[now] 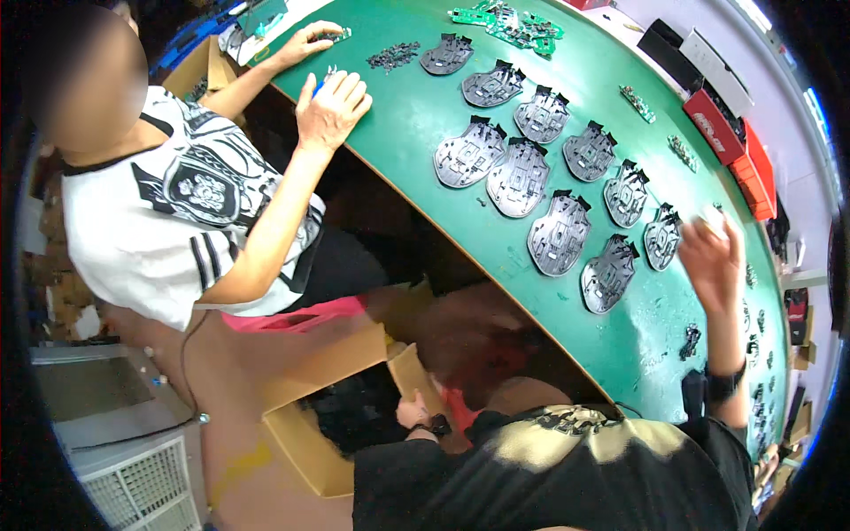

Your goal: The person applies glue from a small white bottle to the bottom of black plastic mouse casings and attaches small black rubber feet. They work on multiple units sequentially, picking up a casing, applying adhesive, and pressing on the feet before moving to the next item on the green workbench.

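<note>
My left hand (413, 411) is down at an open cardboard box (332, 365), its fingers curled at the edge of the inner flap (416, 376). Dark pieces (359, 411) that I cannot make out lie inside the box. Raised over the right part of the green table, my right hand (714, 257) is smeared by motion, so its fingers and anything in them are unclear. Nearest to it is a grey-black plastic shell (662, 237), shaped like a computer mouse base. Several similar shells (560, 233) lie in loose rows across the green table (425, 159).
A co-worker at the left holds a blue-handled tool (320, 87) and a small circuit board (336, 36). Small black parts (394, 57) and green boards (509, 26) lie at the far end. Along the right stand red bins (753, 173); black parts (690, 341) lie nearer me.
</note>
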`<state>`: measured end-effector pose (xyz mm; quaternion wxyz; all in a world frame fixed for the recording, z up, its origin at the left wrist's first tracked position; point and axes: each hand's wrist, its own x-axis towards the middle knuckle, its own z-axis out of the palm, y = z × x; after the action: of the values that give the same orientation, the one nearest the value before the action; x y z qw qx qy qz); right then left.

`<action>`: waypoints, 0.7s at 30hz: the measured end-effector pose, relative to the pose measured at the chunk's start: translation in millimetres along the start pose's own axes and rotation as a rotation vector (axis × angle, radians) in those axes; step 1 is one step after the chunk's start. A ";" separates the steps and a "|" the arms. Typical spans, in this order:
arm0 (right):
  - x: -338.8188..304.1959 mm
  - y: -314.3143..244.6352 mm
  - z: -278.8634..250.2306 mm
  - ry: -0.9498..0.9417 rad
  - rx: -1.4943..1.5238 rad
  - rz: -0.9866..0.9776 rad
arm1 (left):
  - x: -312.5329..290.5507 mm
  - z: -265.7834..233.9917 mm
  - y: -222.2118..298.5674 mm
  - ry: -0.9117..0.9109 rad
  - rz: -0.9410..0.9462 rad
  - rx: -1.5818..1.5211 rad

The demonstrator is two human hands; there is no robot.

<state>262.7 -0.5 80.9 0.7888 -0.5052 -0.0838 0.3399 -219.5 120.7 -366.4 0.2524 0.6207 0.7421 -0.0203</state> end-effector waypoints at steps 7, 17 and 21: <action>-149.0 -46.9 -109.7 -0.016 0.208 -0.431 | -3.1 -62.8 28.5 0.122 0.119 -0.153; -193.2 -56.3 -121.6 -0.045 0.609 -0.527 | -74.3 -261.3 288.7 0.436 1.489 -0.568; -222.1 -51.8 -145.0 0.001 0.668 -0.611 | -103.3 -273.2 326.4 0.436 1.558 -0.572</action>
<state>187.4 -259.1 103.1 0.9728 -0.1753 -0.1143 0.0996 -0.4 195.0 5.5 0.1927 0.8558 0.1126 0.4667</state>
